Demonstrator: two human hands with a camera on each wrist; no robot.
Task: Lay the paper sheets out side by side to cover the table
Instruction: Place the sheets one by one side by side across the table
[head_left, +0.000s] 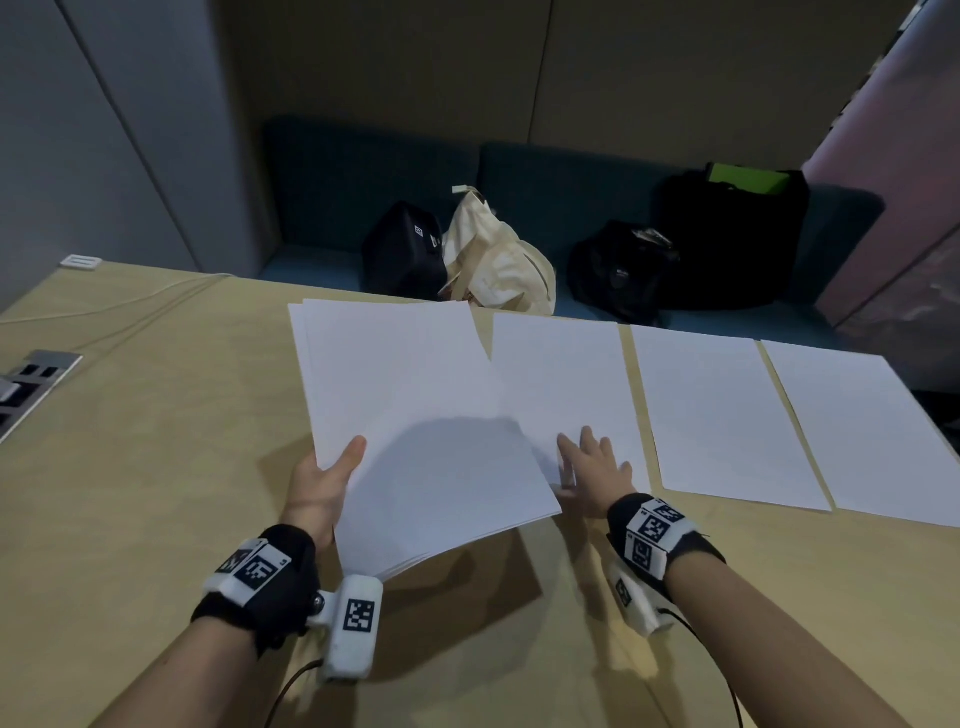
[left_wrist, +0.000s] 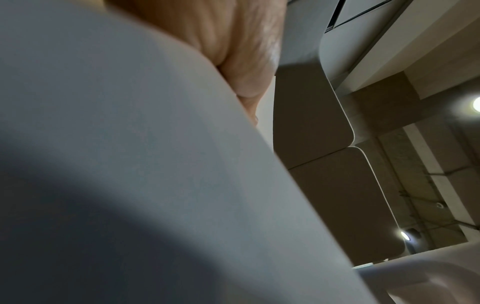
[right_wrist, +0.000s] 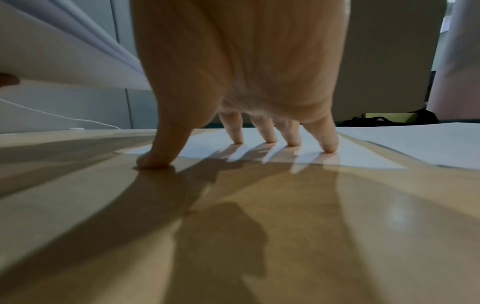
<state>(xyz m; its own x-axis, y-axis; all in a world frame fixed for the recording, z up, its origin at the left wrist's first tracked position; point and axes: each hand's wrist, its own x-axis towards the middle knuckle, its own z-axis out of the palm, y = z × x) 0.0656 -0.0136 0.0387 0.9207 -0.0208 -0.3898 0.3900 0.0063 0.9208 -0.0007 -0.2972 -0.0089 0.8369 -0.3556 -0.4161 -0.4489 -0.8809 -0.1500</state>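
Note:
My left hand (head_left: 327, 478) holds a stack of white paper sheets (head_left: 415, 415) above the wooden table (head_left: 156, 467), thumb on top; the stack (left_wrist: 130, 164) fills the left wrist view. Three single sheets lie side by side along the far edge: one in the middle (head_left: 561, 374), one right of it (head_left: 717, 415), one at the far right (head_left: 872, 436). My right hand (head_left: 592, 462) rests with straight, spread fingers (right_wrist: 291, 137) pressing the near end of the middle sheet (right_wrist: 363, 160); its thumb touches the bare wood. The held stack overlaps the middle sheet's left part.
Behind the table a teal bench carries a black bag (head_left: 405, 249), a cream tote (head_left: 493, 260), and more black bags (head_left: 727, 239). A white cable (head_left: 130, 301) and a socket panel (head_left: 31, 384) sit at the table's left.

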